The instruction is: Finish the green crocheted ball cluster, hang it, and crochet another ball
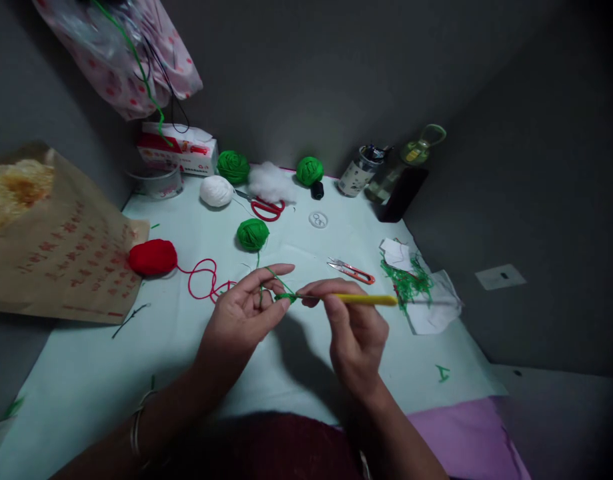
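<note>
My left hand (246, 308) pinches a small green crocheted piece (286, 297) between thumb and fingers, and green yarn loops over its raised index finger. That yarn runs up to a green ball (253, 235) just beyond the hand. My right hand (353, 327) is closed on a crochet hook with a yellow handle (366, 299). The thin metal tip of the hook meets the green piece at my left fingertips. Orange-handled thread snips (352, 271) lie behind my right hand.
Red yarn (153, 257) trails toward my left hand, beside a paper bag (81, 247). Farther back are red-handled scissors (267, 209), a white ball (217, 191), stuffing (270, 181), a pen cup (355, 175) and a bottle (393, 167). Green scraps (411, 283) lie right.
</note>
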A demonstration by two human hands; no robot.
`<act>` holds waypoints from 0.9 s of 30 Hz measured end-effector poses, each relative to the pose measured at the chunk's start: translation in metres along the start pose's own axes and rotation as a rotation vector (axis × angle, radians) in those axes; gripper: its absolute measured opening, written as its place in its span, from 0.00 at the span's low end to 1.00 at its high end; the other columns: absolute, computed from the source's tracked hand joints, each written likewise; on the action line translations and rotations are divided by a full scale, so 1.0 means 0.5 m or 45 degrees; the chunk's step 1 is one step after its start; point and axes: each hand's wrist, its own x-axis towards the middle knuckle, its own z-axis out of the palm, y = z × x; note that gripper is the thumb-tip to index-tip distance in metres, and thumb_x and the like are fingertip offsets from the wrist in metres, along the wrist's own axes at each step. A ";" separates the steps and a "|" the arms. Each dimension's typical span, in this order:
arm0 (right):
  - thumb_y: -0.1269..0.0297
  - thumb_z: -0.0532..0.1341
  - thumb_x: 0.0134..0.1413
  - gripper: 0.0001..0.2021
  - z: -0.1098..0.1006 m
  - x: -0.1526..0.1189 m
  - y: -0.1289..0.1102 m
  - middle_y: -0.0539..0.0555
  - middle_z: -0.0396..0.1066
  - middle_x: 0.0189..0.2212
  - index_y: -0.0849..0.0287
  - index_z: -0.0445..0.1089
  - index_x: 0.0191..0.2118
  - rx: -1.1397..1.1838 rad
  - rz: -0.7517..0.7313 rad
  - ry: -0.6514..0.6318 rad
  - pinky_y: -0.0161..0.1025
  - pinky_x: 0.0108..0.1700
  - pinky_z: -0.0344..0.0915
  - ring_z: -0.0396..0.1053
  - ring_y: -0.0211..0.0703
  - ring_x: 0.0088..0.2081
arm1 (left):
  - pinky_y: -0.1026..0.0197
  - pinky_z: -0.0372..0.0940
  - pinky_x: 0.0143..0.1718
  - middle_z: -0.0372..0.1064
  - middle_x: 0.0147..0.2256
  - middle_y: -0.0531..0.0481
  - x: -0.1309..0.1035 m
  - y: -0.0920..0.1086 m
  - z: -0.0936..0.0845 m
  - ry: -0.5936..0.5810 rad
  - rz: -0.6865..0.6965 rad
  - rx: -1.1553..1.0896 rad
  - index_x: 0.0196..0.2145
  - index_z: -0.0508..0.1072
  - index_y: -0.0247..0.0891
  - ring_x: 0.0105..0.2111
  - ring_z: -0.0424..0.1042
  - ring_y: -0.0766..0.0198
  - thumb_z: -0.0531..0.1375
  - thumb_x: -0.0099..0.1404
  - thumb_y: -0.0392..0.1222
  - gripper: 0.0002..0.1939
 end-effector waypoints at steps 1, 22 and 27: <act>0.76 0.55 0.65 0.13 0.002 -0.004 -0.001 0.53 0.76 0.38 0.54 0.72 0.48 -0.160 -0.135 -0.022 0.42 0.41 0.73 0.74 0.41 0.38 | 0.70 0.54 0.20 0.66 0.33 0.54 0.000 -0.003 0.001 0.024 0.032 0.005 0.49 0.78 0.39 0.22 0.55 0.76 0.69 0.58 0.36 0.20; 0.78 0.62 0.59 0.20 0.013 -0.013 0.007 0.56 0.76 0.44 0.51 0.74 0.53 -0.403 -0.333 0.011 0.45 0.44 0.72 0.74 0.45 0.44 | 0.70 0.44 0.15 0.60 0.24 0.59 0.017 -0.009 -0.006 -0.241 -0.251 -0.384 0.55 0.74 0.37 0.16 0.47 0.79 0.70 0.58 0.38 0.27; 0.73 0.57 0.65 0.12 0.006 0.007 0.012 0.51 0.73 0.33 0.52 0.77 0.42 0.177 0.047 0.182 0.40 0.34 0.70 0.70 0.39 0.32 | 0.73 0.42 0.15 0.56 0.22 0.61 0.022 0.003 -0.011 -0.246 -0.305 -0.515 0.48 0.79 0.33 0.16 0.42 0.80 0.68 0.59 0.34 0.18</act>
